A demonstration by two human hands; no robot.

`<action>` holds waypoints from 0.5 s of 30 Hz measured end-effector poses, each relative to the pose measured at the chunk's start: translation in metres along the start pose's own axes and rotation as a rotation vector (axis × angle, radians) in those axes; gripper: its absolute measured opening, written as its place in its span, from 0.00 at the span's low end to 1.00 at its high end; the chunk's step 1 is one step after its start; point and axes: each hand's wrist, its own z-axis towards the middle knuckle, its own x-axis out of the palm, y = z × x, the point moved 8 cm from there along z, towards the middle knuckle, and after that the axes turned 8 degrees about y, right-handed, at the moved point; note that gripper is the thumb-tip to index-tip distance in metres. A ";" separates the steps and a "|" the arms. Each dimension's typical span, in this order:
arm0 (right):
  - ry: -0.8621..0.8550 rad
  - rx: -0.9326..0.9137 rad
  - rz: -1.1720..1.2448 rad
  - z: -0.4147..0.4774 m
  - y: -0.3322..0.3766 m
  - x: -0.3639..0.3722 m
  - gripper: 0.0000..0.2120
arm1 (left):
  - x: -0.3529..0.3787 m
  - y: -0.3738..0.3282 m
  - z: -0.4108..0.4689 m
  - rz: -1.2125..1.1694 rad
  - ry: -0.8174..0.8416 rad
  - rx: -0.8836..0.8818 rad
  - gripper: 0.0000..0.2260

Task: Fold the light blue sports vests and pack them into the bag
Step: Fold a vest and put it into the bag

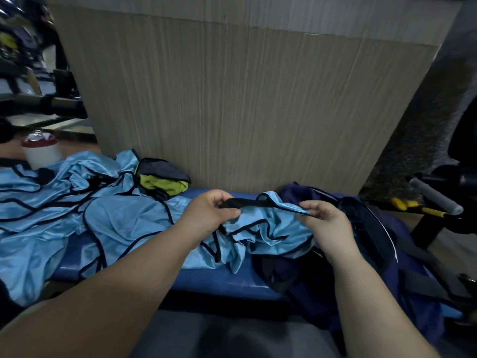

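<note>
**Inspection: one vest in hand at the bench, bag lying open alongside**

The person is sitting at a blue padded bench (pixel 219 277) and is holding one light blue vest (pixel 268 228) up between both hands. The left hand (pixel 209 211) is pinching the vest's black trim (pixel 247 202) between thumb and curled fingers. The right hand (pixel 326 223) is gripping the blue edge of the same vest, fingers curled round it. The hands are standing apart, and the trim is running nearly taut between them. The rest of the vest is hanging crumpled below the hands and is resting on the bench.

The navy bag (pixel 407 244) is lying at the right end of the bench, just beside the right hand, with its mouth gaping. The held vest's right side is touching the bag's near rim.

A pile of light blue vests (pixel 64 202) is sprawling unfolded over the left part of the bench, some draping over the front edge. A yellow-green and grey garment (pixel 162 186) is lying behind that pile, against a wood-grain panel (pixel 245 99). A white container with a red lid (pixel 42 151) is standing at far left behind the pile. A yellow-handled tool (pixel 413 206) is lying at right, beyond the bag.
</note>
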 end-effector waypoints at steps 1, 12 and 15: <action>-0.008 0.005 -0.002 0.000 -0.001 0.000 0.11 | -0.003 -0.002 0.000 0.046 -0.029 0.006 0.06; -0.204 0.039 -0.080 -0.002 0.002 -0.021 0.06 | -0.043 -0.029 0.003 0.245 -0.237 0.033 0.09; -0.165 0.064 -0.165 -0.005 0.004 -0.019 0.04 | -0.056 -0.020 0.008 0.107 -0.269 -0.004 0.11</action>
